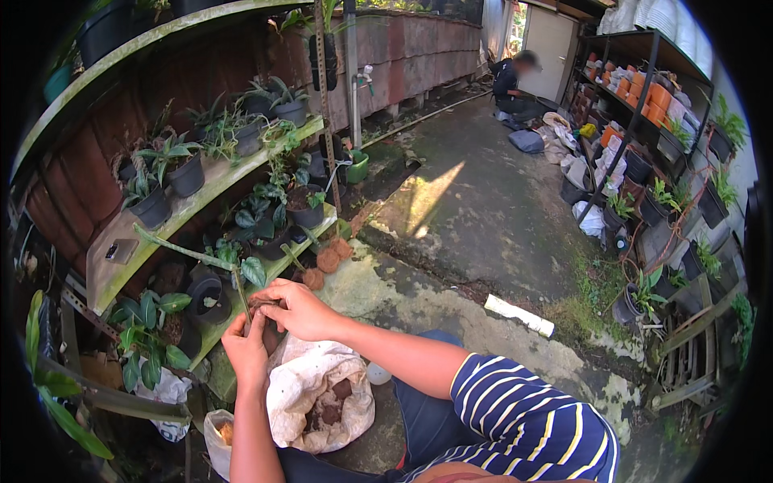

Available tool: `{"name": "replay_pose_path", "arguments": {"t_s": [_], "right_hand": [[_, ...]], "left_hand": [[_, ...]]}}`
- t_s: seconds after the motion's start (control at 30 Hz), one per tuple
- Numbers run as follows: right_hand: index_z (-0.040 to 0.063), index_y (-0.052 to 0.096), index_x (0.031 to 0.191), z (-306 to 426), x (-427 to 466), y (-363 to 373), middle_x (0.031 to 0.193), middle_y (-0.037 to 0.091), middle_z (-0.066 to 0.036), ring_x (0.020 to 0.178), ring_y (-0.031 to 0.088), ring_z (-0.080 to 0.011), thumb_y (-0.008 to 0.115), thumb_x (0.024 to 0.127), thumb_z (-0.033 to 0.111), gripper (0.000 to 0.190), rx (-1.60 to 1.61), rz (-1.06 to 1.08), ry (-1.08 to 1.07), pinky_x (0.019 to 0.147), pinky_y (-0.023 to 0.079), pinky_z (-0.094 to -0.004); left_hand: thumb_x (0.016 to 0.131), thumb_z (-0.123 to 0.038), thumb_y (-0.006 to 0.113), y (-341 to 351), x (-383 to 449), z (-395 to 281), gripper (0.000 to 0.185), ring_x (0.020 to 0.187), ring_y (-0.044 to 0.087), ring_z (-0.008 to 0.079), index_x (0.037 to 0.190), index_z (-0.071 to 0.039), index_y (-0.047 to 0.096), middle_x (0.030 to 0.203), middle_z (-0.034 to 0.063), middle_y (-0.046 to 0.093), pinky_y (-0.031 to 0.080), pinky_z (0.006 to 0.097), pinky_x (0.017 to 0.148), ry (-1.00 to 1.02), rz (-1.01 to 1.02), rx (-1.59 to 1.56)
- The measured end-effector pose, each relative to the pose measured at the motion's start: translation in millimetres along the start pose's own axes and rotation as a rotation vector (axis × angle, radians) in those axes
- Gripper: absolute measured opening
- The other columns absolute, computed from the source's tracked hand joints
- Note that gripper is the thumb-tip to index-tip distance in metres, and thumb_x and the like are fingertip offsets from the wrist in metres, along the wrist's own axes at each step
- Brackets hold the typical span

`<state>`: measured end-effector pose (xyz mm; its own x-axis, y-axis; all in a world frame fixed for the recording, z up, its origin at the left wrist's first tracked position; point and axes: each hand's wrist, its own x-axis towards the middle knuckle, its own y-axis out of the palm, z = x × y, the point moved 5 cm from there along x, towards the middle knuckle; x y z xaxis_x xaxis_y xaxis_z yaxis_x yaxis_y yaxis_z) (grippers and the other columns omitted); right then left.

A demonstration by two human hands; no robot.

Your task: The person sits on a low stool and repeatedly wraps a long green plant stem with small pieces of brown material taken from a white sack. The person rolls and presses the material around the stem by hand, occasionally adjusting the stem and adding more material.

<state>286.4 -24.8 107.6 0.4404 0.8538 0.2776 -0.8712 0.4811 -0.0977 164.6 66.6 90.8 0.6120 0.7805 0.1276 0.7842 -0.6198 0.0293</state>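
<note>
A green plant cutting (pixel 187 252) with a long bare stem and a heart-shaped leaf (pixel 253 271) rises out of my hands. My left hand (pixel 249 347) pinches the lower part of its stem. Against that stem, my right hand (pixel 305 313) presses a dark brown clump (pixel 264 303) of what looks like soil or fibre; the fingers partly hide it. Below both hands is a white woven sack (pixel 290 395), its mouth rolled back around brown fibrous material (pixel 329 410). Several round brown fibre balls (pixel 328 260) rest past my hands, beside the low shelf.
Mossy shelves (pixel 235 175) with potted plants line the left. A smaller white bag (pixel 217 444) stands by my left forearm. A white pipe piece (pixel 519 315) lies on the concrete floor. Another person (pixel 513 90) crouches at the back, near a rack (pixel 646 66) of orange pots.
</note>
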Motion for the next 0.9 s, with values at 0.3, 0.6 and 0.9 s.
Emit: {"name": "replay_pose_path", "arguments": {"t_s": [0.3,0.6,0.9], "right_hand": [[-0.006,0.069,0.124,-9.6,3.4,5.2,0.113,0.059,-0.009,0.070,0.065,-0.0140,0.060,0.102,0.001,0.025,0.195,0.036,0.087,0.064,0.052,-0.0300],[-0.007,0.071,0.119,-11.3,2.4,7.2,0.109,0.062,-0.010,0.068,0.065,-0.0130,0.065,0.102,0.010,0.024,0.205,-0.001,0.094,0.064,0.052,-0.0300],[-0.006,0.074,0.107,2.3,3.0,-11.7,0.091,0.072,-0.003,0.078,0.063,-0.0067,0.070,0.100,0.008,0.016,0.089,-0.086,0.116,0.066,0.054,-0.0269]], "left_hand": [[0.105,-0.012,0.063,6.9,-2.9,-2.5,0.016,0.077,0.062,0.0089,0.103,0.001,0.071,0.088,0.0022,0.071,0.048,0.0256,0.072,-0.120,0.181,-0.172],[0.105,-0.014,0.065,7.6,-1.2,0.6,0.015,0.074,0.060,0.0090,0.100,0.000,0.070,0.085,0.0026,0.069,0.048,0.0251,0.070,-0.082,0.189,-0.239],[0.098,-0.022,0.078,9.3,-8.3,-14.5,0.024,0.069,0.047,0.0026,0.096,0.001,0.074,0.078,-0.0064,0.061,0.037,0.0226,0.062,0.103,0.054,0.080]]}}
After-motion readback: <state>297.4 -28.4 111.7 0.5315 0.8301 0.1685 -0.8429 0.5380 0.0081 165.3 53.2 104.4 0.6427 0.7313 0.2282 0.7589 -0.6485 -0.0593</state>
